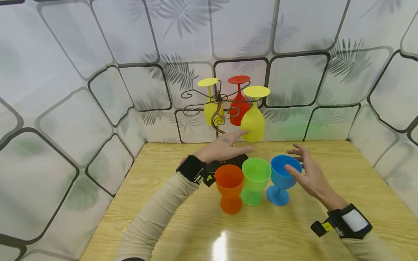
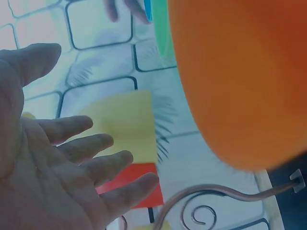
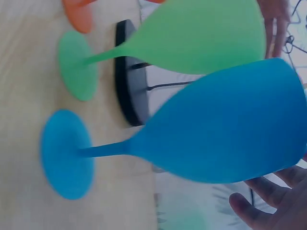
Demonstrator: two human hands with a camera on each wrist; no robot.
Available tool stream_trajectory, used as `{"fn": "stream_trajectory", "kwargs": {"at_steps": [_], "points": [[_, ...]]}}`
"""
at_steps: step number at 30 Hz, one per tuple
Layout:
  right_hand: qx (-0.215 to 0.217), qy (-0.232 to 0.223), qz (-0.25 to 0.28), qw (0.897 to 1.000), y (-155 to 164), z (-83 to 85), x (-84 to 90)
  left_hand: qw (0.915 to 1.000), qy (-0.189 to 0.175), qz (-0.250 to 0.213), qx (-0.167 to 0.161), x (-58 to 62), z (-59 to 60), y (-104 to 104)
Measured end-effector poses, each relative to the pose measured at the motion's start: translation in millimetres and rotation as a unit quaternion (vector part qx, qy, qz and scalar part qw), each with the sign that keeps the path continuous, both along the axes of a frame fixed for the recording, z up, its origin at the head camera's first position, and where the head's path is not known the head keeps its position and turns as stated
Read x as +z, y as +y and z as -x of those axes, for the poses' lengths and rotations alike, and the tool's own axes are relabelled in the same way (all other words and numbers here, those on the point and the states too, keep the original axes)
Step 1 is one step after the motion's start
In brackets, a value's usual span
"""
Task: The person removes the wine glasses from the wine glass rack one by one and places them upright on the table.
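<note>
The left hand [image 1: 225, 146] lies flat with straight, slightly spread fingers [image 2: 91, 148] that hold nothing; its fingertips reach the underside of the bowl of a yellow goblet [image 1: 253, 123], which hangs upside down, foot uppermost, from the curled wire rack [image 1: 217, 108], though whether they actually touch the bowl cannot be told; behind those fingers a red goblet [image 1: 239, 103] and a second yellow goblet [image 1: 210, 105] hang the same way from the rack; the rack's black base [image 1: 228, 162] sits just under the left palm and wrist.

The right hand [image 1: 308, 174] is spread wide with relaxed, parted fingers [image 3: 254, 208], gripping nothing; the blue goblet [image 1: 281, 179] stands upright on the wooden table [image 1: 326, 224] just to the inside of its fingertips, the thumb at or very near the rim, contact unclear; from the right wrist view the fingertips show close beside the blue bowl, with a narrow gap visible there.

Beyond the blue goblet, away from the right fingers, stands the green goblet [image 1: 255, 181], then the orange goblet [image 1: 229, 188], the three upright in a close row; the orange one is nearest the left wrist, and its bowl fills much of the left wrist view, blurred.

A patterned white cloth [image 1: 98, 72] with leaf prints walls the table on three sides.
</note>
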State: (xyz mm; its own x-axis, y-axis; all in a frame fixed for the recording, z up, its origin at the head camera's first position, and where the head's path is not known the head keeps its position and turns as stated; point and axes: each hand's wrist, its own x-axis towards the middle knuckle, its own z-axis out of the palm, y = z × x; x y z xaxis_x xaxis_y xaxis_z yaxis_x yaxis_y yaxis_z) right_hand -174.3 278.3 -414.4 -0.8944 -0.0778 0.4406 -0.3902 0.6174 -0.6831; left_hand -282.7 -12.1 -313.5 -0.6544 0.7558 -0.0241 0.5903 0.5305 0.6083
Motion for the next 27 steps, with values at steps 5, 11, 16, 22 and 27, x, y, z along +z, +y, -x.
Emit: {"fn": "stream_trajectory", "kwargs": {"at_steps": [5, 11, 16, 22, 27], "points": [[0.020, -0.007, -0.001, 1.000, 0.0, 13.9, 24.2, 0.9987, -0.024, -0.040, 0.020, -4.9, 8.4, -2.8], [0.032, -0.067, -0.026, 0.997, -3.0, 37.5, 56.2, 0.9970, -0.030, -0.058, 0.041, -5.1, 15.2, -1.5], [0.038, -0.111, -0.070, 0.991, -10.4, 56.9, 75.8, 0.9961, -0.024, -0.065, 0.054, -6.0, 20.8, 2.9], [0.044, -0.143, -0.092, 0.984, -23.1, 78.9, 90.8, 0.9959, -0.022, -0.058, 0.067, -6.4, 25.3, 8.9], [0.035, -0.153, -0.100, 0.982, -31.0, 95.1, 92.7, 0.9957, -0.036, -0.061, 0.061, -6.7, 28.8, 13.1]]}}
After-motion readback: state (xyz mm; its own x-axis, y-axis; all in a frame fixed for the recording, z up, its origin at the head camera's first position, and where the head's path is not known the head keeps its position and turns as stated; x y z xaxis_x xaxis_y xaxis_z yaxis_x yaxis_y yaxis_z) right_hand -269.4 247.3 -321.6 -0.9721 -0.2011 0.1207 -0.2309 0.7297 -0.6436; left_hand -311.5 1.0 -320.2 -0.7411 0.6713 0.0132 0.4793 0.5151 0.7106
